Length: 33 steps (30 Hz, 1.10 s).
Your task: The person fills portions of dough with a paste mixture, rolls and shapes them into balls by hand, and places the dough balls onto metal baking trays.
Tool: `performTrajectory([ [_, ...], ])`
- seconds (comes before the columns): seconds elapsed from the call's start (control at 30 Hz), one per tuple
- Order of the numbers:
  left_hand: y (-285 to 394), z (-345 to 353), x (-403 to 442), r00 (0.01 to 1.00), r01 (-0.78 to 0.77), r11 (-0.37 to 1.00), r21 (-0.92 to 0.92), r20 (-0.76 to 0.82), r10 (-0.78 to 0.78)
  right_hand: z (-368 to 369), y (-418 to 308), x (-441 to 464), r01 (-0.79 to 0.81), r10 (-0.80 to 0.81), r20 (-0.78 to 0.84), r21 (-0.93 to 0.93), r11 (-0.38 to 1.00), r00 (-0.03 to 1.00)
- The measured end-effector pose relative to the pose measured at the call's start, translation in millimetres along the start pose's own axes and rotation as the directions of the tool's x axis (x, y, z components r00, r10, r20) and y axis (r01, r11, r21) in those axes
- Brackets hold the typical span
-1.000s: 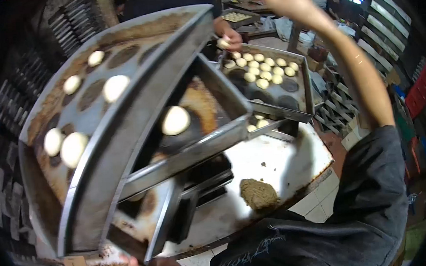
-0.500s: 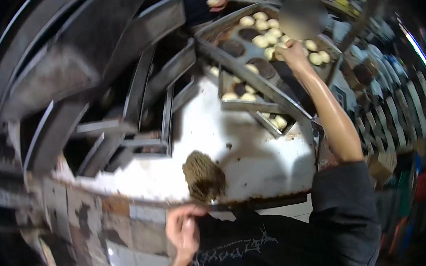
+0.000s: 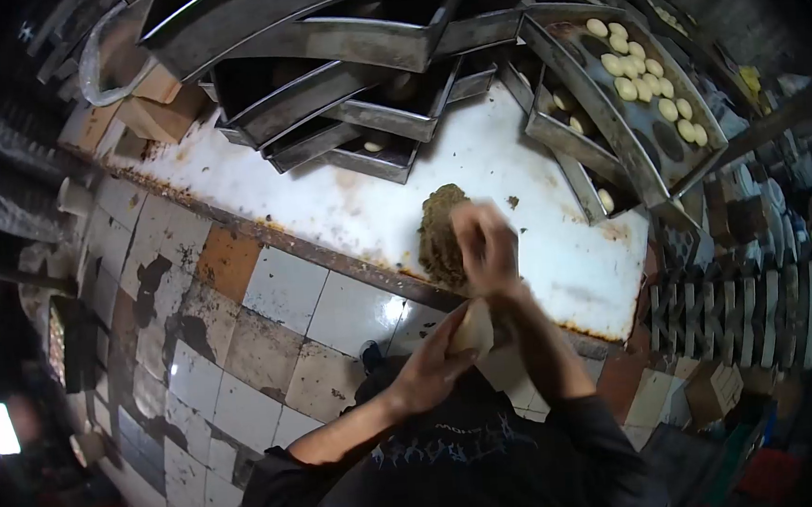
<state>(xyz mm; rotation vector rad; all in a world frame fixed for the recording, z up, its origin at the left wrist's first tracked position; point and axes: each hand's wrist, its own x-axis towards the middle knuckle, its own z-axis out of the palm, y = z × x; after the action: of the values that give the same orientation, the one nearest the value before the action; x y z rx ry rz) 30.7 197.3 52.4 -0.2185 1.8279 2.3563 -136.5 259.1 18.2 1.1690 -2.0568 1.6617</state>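
My left hand (image 3: 432, 363) is closed around a pale, flattened piece of dough (image 3: 473, 330) in front of my body, below the table edge. My right hand (image 3: 488, 243) reaches over the right side of a brown, moist-looking mound of paste (image 3: 440, 237) on the white tabletop. Its fingers are curled and partly blurred, and what they hold, if anything, is hidden. Several pale dough balls (image 3: 635, 66) sit at the far right in a metal tray (image 3: 594, 113) with dark round patches on its bottom.
Metal trays (image 3: 339, 103) are stacked crosswise at the back of the white table (image 3: 327, 207). A cardboard box (image 3: 165, 110) stands at its left end. Tiled floor (image 3: 281, 290) lies along the rusty front edge. More metal pans (image 3: 740, 315) are stacked at right.
My right hand has left the dough balls in the tray and come down to the paste mound. My left hand now holds dough. The view has turned, and another person's hand is out of view.
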Motion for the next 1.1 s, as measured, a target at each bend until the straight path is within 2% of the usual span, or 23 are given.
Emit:
performTrajectory([
  [0.03,-6.7,-15.8,-2.0,0.995,-0.036,0.998,-0.054,0.089,0.04,0.5,25.6,17.0,0.119,-0.088,0.12,-0.286,0.951,0.989],
  [0.07,-8.5,-28.1,-10.8,0.993,-0.045,0.998,-0.051,0.109,0.05,4.9,50.2,27.4,0.037,-0.007,0.1,-0.302,0.953,0.995],
  [0.1,-13.2,-35.9,-24.4,0.997,0.041,0.915,-0.401,0.082,-0.009,7.0,73.6,32.2,-0.045,0.077,0.09,-0.315,0.948,0.993],
  [0.13,-18.4,-43.7,-35.3,0.994,0.108,0.704,-0.702,0.075,-0.078,6.9,98.8,35.3,-0.039,0.074,0.095,-0.327,0.944,0.993],
  [0.2,-30.3,-66.0,-45.3,0.989,0.139,0.775,-0.616,0.048,-0.14,1.0,133.8,37.1,0.069,0.136,0.535,-0.345,0.936,0.834],
  [0.23,-41.6,-73.4,-48.5,0.977,0.186,0.836,-0.516,0.009,-0.212,-3.7,128.8,32.0,0.063,0.146,0.532,-0.354,0.933,0.834],
  [0.3,-66.6,-78.5,-49.2,0.98,0.061,0.92,-0.386,-0.153,-0.13,-13.4,115.5,24.2,0.008,0.239,0.492,-0.448,0.894,0.837],
  [0.37,-46.5,-84.1,-55.5,0.938,0.091,0.696,-0.712,-0.174,-0.301,-29.1,90.7,6.7,-0.031,0.291,0.506,-0.46,0.887,0.812],
  [0.4,-58.0,-90.6,-51.1,0.937,0.082,0.694,-0.716,-0.181,-0.297,-35.8,81.2,-5.2,0.052,0.27,0.526,-0.518,0.854,0.806],
  [0.43,-71.1,-96.1,-41.7,0.962,0.068,0.94,-0.335,-0.228,-0.151,-43.4,70.5,-13.8,0.133,0.253,0.544,-0.572,0.809,0.8],
  [0.5,-80.9,-91.7,-28.5,0.982,0.029,0.992,0.121,-0.19,-0.006,-65.6,42.9,-21.3,0.081,0.336,0.578,-0.577,0.813,0.744],
  [0.53,-58.4,-81.3,-16.0,0.986,0.072,0.863,-0.5,-0.094,-0.136,-76.3,35.5,-24.8,0.033,0.407,0.61,-0.58,0.814,0.68],
  [0.57,-41.4,-72.1,-3.8,0.98,0.134,0.388,-0.912,0.064,-0.189,-88.1,36.6,-31.8,0.022,0.41,0.598,-0.583,0.812,0.689],
  [0.6,-34.7,-64.3,6.8,0.981,0.183,0.371,-0.911,0.145,-0.128,-102.8,37.5,-37.0,-0.389,0.604,0.463,-0.481,0.786,0.648],
  [0.63,-33.4,-56.1,18.7,0.979,0.198,0.381,-0.903,0.159,-0.131,-117.0,37.1,-41.1,-0.728,0.774,0.364,-0.287,0.622,0.518],
  [0.67,-33.7,-46.3,32.0,0.985,0.172,0.547,-0.82,0.15,-0.085,-136.7,32.6,-43.9,-0.829,0.766,0.378,0.008,0.56,0.521],
  [0.7,-33.1,-34.4,45.6,0.988,0.131,0.692,-0.71,0.151,-0.032,-149.9,21.5,-43.5,-0.827,0.769,0.358,0.016,0.563,0.53],
  [0.73,-30.6,-19.5,58.3,0.986,0.13,0.722,-0.68,0.168,-0.02,-154.8,8.6,-42.7,-0.642,0.582,0.341,0.09,0.762,0.738],
  [0.8,-26.2,16.1,85.2,0.981,0.118,0.711,-0.694,0.194,0.026,-155.8,-15.6,-46.0,-0.252,0.286,0.309,-0.146,0.957,0.907],
  [0.83,-25.1,32.2,97.1,0.977,0.097,0.689,-0.718,0.199,0.071,-152.2,-26.4,-48.8,-0.069,0.229,0.335,-0.428,0.901,0.914],
  [0.87,-30.7,42.7,110.0,0.96,0.05,0.692,-0.72,0.227,0.166,-144.3,-36.8,-51.9,-0.074,0.229,0.325,-0.426,0.902,0.918],
  [0.97,-22.0,71.1,128.0,0.983,0.059,0.598,-0.799,0.151,0.105,-143.3,-48.1,-63.1,0.018,0.178,0.233,-0.653,0.757,0.956],
  [1.1,-40.8,98.3,145.3,0.992,-0.034,0.701,-0.713,-0.107,-0.061,-176.6,-35.5,-80.1,-0.097,0.195,0.288,-0.321,0.942,0.938],
])
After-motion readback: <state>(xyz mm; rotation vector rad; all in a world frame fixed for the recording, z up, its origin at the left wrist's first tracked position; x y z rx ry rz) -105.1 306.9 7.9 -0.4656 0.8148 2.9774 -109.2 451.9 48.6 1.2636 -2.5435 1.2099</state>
